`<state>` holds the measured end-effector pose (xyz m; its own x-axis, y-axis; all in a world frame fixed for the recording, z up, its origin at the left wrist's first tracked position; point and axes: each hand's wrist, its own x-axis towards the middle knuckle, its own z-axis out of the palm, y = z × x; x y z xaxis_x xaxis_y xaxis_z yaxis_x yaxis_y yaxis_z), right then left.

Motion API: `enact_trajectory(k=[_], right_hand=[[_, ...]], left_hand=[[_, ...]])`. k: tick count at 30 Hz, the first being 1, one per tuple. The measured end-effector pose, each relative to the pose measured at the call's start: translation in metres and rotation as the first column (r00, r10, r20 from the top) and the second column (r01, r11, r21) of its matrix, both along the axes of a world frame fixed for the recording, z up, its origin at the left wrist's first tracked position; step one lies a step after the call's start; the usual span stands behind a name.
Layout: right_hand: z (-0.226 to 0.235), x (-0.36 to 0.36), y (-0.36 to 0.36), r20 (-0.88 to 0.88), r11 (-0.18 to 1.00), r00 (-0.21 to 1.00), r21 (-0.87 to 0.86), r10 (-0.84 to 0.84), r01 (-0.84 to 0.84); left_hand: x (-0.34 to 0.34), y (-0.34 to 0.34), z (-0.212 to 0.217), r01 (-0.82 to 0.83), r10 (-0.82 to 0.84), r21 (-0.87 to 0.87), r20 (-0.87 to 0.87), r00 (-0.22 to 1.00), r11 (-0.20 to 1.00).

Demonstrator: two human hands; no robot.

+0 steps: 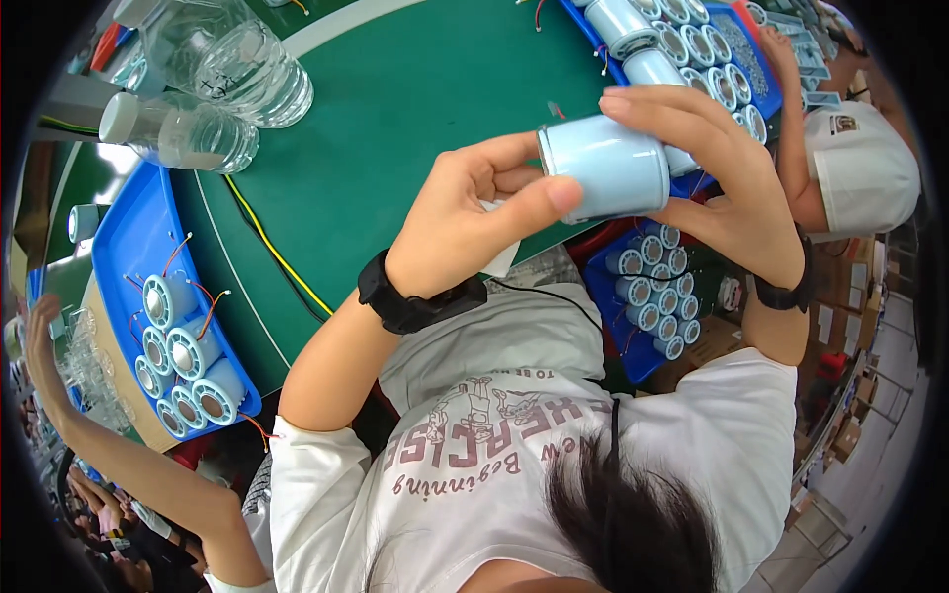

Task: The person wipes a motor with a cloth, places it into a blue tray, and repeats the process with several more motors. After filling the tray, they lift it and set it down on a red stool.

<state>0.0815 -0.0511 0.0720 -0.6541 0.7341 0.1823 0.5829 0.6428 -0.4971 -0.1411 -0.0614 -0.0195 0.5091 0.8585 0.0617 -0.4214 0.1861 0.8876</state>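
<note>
A light blue cylinder (608, 168) with a smooth, glossy side lies roughly level above the near edge of the table, held between both hands. My left hand (484, 203) grips its left end, the thumb across the front and the fingers partly hidden behind. At the other end, my right hand (727, 183) has its fingertips on top and its thumb near the lower edge. A white slip of paper or cloth (504, 242) shows beneath my left hand. More light blue cylinders (618, 25) lie just beyond my right hand.
Blue trays with cylinders stand at left (138, 232), far right (756, 59) and below the table edge (638, 371); some cylinders have wires. Clear bottles (277, 84) stand on the green table (395, 79) at far left. Co-workers' arms (148, 455) and a white sleeve (860, 168) flank me.
</note>
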Motion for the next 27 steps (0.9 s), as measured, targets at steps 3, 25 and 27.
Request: enact_trajectory(k=[3, 25, 27], right_hand=[[-0.003, 0.005, -0.005, 0.007, 1.0, 1.0, -0.023, 0.014, -0.014], [-0.037, 0.027, -0.044, -0.177, 0.53, 0.803, -0.825, -0.568, 0.193], [-0.047, 0.054, -0.064, -0.151, 0.502, 0.738, -0.818, -0.658, 0.281]], left_hand=[[-0.007, 0.004, -0.002, 0.119, -0.12, -0.064, -0.013, 0.993, 0.991], [0.004, 0.005, -0.012, 0.423, -0.477, -0.227, -0.306, 0.824, 0.877], [0.008, 0.007, -0.014, 0.484, -0.528, -0.212, -0.321, 0.786, 0.849]])
